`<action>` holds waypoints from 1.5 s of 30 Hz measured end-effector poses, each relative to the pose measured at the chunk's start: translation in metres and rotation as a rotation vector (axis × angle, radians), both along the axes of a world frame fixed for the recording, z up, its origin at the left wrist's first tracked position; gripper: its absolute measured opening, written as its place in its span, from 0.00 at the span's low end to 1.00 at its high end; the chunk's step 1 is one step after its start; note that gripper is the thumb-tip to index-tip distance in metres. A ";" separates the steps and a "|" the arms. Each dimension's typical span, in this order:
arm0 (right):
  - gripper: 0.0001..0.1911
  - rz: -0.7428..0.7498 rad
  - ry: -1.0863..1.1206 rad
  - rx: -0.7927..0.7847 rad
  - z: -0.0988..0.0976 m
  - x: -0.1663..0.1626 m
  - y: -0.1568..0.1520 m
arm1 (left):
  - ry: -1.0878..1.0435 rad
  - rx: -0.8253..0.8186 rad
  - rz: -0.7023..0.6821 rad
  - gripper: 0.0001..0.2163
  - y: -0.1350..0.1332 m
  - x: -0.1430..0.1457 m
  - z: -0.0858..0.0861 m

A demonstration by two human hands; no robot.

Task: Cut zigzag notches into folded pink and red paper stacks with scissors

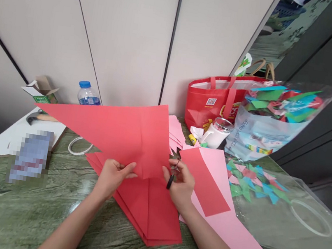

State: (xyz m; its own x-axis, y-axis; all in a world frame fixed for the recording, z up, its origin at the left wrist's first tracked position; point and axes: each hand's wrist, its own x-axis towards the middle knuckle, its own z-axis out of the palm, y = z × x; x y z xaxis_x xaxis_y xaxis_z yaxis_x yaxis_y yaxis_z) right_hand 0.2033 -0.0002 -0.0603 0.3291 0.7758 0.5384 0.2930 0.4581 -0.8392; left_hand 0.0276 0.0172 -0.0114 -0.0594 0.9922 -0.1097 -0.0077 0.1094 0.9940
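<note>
A large folded red paper triangle (pixel 121 132) is held up over the green table (pixel 16 210). My left hand (pixel 113 175) pinches its lower edge. Closed on a pair of small scissors (pixel 172 175), my right hand (pixel 180 185) has the blades at the paper's lower right edge. Under my hands lies a stack of red sheets (pixel 149 211). A red strip (pixel 204 182) rests on pink sheets (pixel 231 230) to the right.
At the back stand a red tote bag (pixel 209 102), a clear bag of coloured paper (pixel 276 116), a white mug (pixel 216 134), a water bottle (pixel 87 94) and a small box (pixel 42 89). Folded coloured pieces (pixel 254 181) and two tape rings (pixel 311 217) lie around.
</note>
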 end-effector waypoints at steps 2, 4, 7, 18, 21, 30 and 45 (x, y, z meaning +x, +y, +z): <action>0.12 0.046 -0.101 0.088 0.000 -0.001 -0.003 | 0.000 0.026 0.047 0.14 0.003 -0.003 -0.002; 0.12 0.085 -0.130 0.108 0.000 -0.002 -0.005 | 0.002 0.055 0.095 0.13 0.005 -0.006 -0.002; 0.10 0.098 -0.012 0.007 0.001 -0.004 -0.006 | 0.008 0.096 0.167 0.12 0.006 -0.010 0.000; 0.21 0.331 0.452 -0.120 0.001 -0.038 -0.022 | -0.282 0.119 0.099 0.07 -0.008 0.008 -0.005; 0.22 0.212 0.511 -0.156 0.001 -0.040 -0.021 | -0.218 0.079 0.049 0.07 -0.012 0.014 -0.012; 0.24 0.072 0.460 -0.266 0.001 -0.041 -0.021 | -0.146 0.080 -0.044 0.11 -0.021 0.025 -0.020; 0.17 -0.038 0.307 -0.253 0.007 -0.038 -0.019 | -0.040 0.066 0.062 0.10 -0.019 0.024 -0.027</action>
State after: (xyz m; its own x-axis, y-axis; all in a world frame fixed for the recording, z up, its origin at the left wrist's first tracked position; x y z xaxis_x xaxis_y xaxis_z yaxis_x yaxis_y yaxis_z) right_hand 0.1655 -0.0194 -0.0533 0.4760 0.8554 0.2042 0.0238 0.2195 -0.9753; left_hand 0.0512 -0.0017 -0.0386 -0.1173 0.9920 -0.0476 -0.0526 0.0416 0.9977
